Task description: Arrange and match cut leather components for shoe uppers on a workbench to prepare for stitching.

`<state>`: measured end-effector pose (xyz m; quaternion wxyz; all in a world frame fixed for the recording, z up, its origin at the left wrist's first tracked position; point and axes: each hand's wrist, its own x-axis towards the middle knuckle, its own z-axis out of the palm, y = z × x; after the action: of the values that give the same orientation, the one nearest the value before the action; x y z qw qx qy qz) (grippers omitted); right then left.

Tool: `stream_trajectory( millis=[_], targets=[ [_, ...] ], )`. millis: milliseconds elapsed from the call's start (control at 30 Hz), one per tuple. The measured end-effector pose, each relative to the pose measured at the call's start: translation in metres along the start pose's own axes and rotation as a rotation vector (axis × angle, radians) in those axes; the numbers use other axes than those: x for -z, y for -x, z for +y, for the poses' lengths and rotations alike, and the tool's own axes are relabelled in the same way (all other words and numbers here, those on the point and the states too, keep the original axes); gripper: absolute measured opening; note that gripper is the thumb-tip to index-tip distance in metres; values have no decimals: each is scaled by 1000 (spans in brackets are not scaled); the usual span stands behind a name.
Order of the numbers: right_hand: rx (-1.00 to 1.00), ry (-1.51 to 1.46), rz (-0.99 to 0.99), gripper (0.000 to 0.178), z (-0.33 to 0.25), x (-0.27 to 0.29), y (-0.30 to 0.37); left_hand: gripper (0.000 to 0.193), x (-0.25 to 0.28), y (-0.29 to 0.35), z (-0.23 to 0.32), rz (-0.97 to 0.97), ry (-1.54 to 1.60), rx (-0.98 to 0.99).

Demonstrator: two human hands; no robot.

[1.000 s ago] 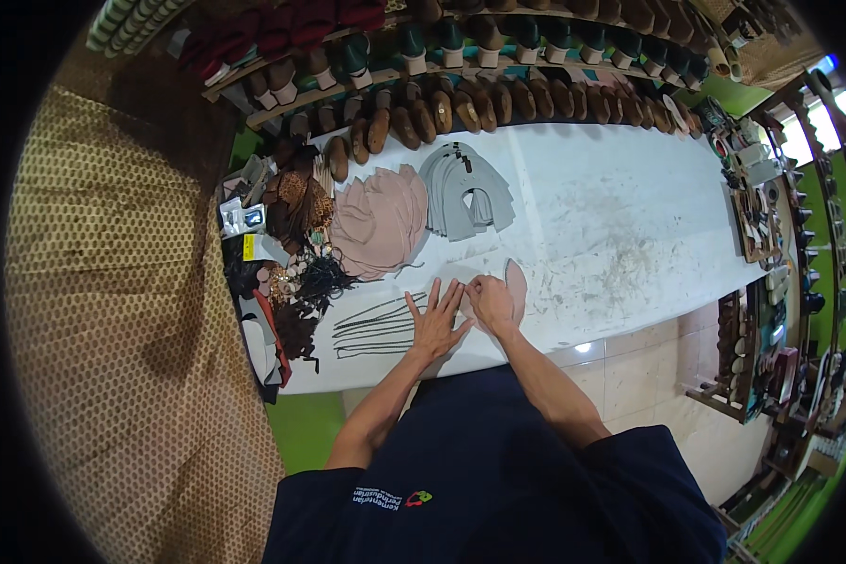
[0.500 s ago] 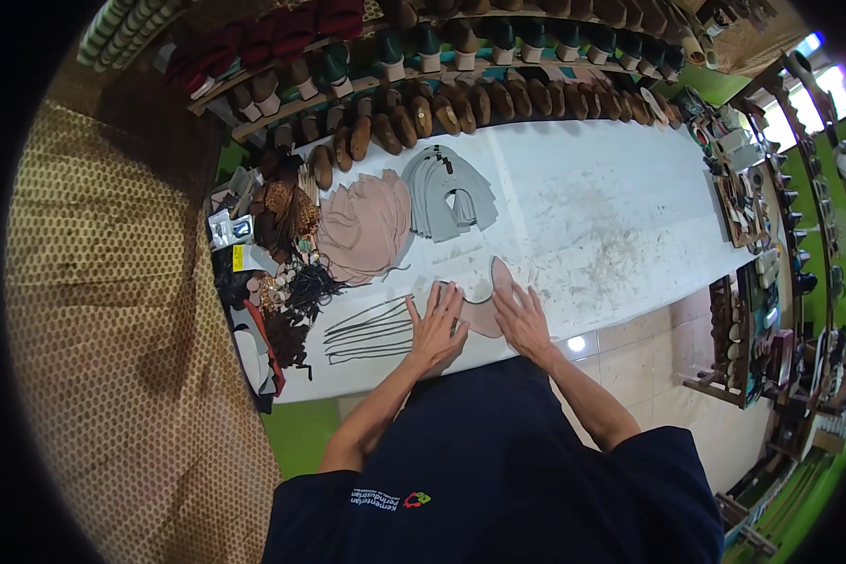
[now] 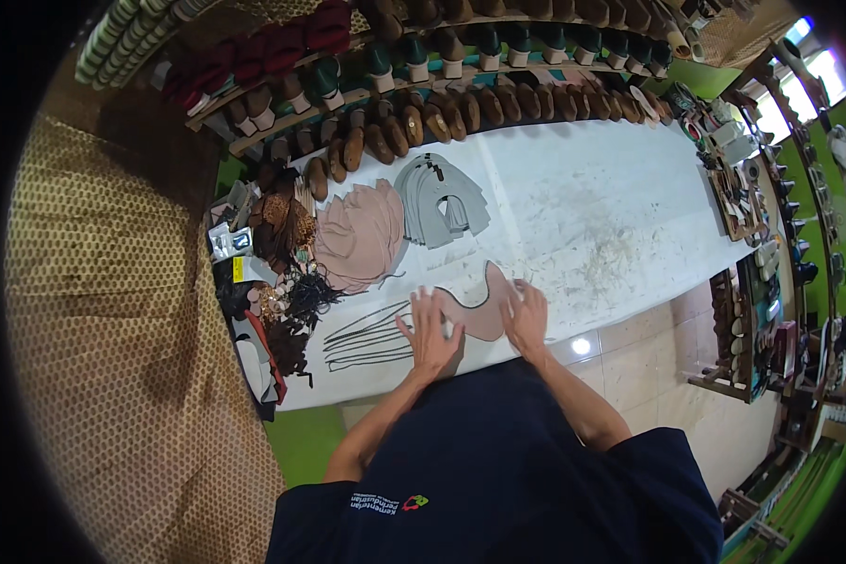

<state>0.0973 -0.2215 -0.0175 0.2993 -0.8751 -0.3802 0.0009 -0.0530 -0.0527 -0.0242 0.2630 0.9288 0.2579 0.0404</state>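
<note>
The pink curved piece (image 3: 480,320) in front of you is probably light, thin and soft, likelier to crease or slide than to break, though its narrow ends could stretch if you tug them. Take it by the broad middle of the curve, or pinch its outer edge, leaving the dark line along the inner edge alone. It lies flat on the bench (image 3: 573,188) between your hands, its hollow facing away from you. Your left hand (image 3: 431,335) is spread loosely at its left end, just beside the dark strips (image 3: 367,340); your right hand (image 3: 526,318) is at its right outer edge, fingers extended. Neither is closed around anything; how firmly the fingertips press, you cannot tell from here
</note>
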Motion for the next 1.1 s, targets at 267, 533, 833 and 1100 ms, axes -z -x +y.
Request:
stream_trajectory(
  millis=[267, 533, 833, 1100],
  targets=[
    [-313, 247, 63, 37, -8, -11, -4, 35, -3, -6, -1, 157, 49, 436],
    [-522, 56, 35, 22, -15, -7, -16, 32, -12, -13, 8, 62, 240, 803],
    [-499, 28, 67, 21, 8, -7, -11, 35, -5, -16, 20, 21, 355, 797],
    [-540, -51, 171, 18, 23, 33, -7, 37, 0, -24, 49, 45, 472, 605]
  ],
)
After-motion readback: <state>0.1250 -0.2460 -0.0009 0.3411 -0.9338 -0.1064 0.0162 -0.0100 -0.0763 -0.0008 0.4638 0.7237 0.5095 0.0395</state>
